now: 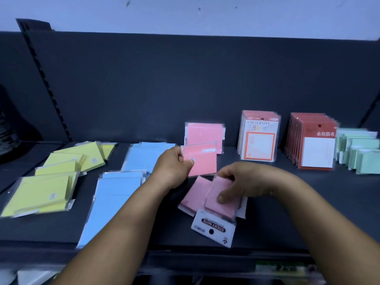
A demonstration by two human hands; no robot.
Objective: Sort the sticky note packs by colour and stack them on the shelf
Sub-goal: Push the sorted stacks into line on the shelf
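My left hand [171, 167] holds an upright pink sticky note pack [202, 162] by its left edge, just in front of other pink packs [204, 135] leaning on the shelf back. My right hand [236, 185] grips a pink pack [221, 200] lying on the dark shelf [287, 212], thumb on top; its white header reads "STICKY NOTE". Another pink pack [193, 197] lies partly under it. Blue packs [113, 198] lie to the left, more blue ones [141, 159] behind. Yellow packs [41, 194] and a rear yellow group [80, 156] lie at far left.
Upright orange-and-white "UNIVERSITY" packs [259, 136] and red packs [312, 142] stand at the right rear. Green packs [362, 153] stand at the far right. The shelf's front edge [205, 254] runs below my forearms. A slotted upright [47, 83] rises at the left.
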